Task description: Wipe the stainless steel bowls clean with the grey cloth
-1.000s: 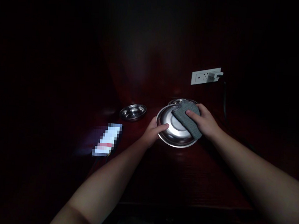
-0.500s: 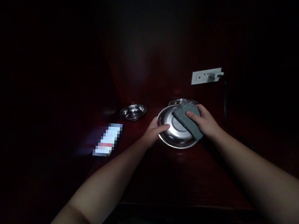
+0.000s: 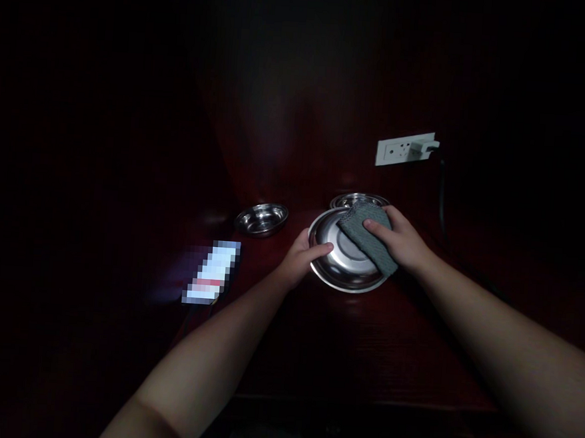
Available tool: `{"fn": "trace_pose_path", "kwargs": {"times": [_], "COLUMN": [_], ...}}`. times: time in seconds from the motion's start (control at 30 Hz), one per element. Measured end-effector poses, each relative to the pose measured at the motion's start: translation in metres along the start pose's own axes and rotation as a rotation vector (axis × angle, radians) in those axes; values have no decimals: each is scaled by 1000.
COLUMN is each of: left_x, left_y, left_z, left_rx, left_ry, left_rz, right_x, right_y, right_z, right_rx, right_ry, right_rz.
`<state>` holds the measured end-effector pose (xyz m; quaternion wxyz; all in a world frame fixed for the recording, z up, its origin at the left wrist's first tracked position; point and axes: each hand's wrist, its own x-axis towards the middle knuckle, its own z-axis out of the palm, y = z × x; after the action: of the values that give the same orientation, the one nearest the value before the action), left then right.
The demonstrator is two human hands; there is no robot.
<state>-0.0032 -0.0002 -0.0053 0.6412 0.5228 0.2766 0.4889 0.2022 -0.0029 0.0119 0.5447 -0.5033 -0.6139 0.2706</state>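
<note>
A shiny steel bowl [image 3: 329, 233] is tilted toward me above the dark red table. My left hand [image 3: 300, 259] grips its left rim, thumb lying over the inside and the other fingers hidden behind. A folded grey-green cloth [image 3: 368, 241] lies over the bowl's right rim, pressed there by my right hand [image 3: 399, 236]. The right thumb rests on top of the cloth, and most of the other fingers are out of sight behind it. Just beyond the held bowl is more steel dishware [image 3: 358, 199], partly covered. Farther left stands another steel bowl [image 3: 262, 219].
To the left is a phone [image 3: 211, 273] with a lit, pixelated screen and a cable. A white wall socket [image 3: 395, 149] holds a plug, its dark cord [image 3: 443, 199] hanging down to the right. The table's front edge [image 3: 340, 401] runs below my arms. Surroundings are very dark.
Almost nothing differs. The whole view has shifted by a few pixels; both hands keep their hold on the bowl and the cloth.
</note>
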Motion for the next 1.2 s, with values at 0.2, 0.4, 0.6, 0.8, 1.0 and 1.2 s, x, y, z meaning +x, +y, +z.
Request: {"fn": "trace_pose_path", "kwargs": {"times": [0.2,0.4,0.6,0.8,1.0,1.2], "left_x": [0,1,2,0,-1,1], "left_y": [2,1,0,2,4,2], "left_z": [2,0,-2,-1,2,-1], "left_rx": [-8,0,4,6,14,22], "left_ry": [-7,1,1,5,-1,0], "left_rz": [18,21,16,17,14,6], "right_x": [0,0,-1,-1,-2,-2], "right_y": [-1,-3,-4,-4,-5,-5], "right_z": [0,0,0,0,0,0], "right_rx": [-3,-21,-5,-10,23,-1], "right_ry": [-3,-21,-42,-61,-85,-96], "right_rz": [-12,-26,-24,-48,-31,-30]}}
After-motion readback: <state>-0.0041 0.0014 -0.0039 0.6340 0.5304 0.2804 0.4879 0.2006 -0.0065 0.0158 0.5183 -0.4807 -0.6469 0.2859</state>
